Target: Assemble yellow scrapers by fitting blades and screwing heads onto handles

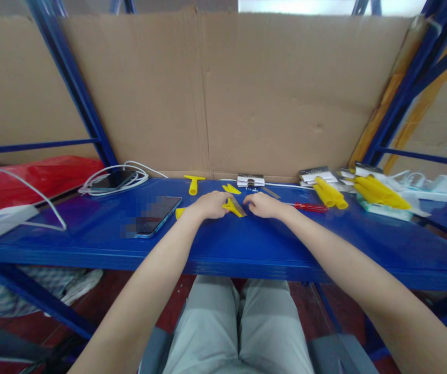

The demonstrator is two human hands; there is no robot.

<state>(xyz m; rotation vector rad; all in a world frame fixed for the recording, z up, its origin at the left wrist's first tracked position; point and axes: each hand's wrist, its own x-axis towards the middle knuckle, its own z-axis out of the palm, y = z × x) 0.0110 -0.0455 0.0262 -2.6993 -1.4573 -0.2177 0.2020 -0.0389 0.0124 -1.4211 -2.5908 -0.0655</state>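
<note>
My left hand [212, 204] is closed on a yellow plastic scraper head [232, 206] with a flat metal blade [239, 208] against it. Just right of the blade, my right hand [264, 204] has its fingers pinched together; whatever they hold is too small to make out. Beyond both hands lie flat yellow pieces [231, 189] and a loose metal blade [271, 192]. A red-handled screwdriver [311, 207] rests by my right wrist, its tip hidden. Behind my left wrist a yellow part [179, 212] shows partly. Farther back a yellow T-shaped handle [193, 185] stands on the blue table [239, 244].
A phone [159, 215] lies left of my arms, near a second phone [113, 179] with coiled white cable. White packets [250, 180] sit at the back. Yellow tubes [329, 193] and more yellow parts [379, 191] are at right. Cardboard [247, 93] walls the back; blue posts flank it.
</note>
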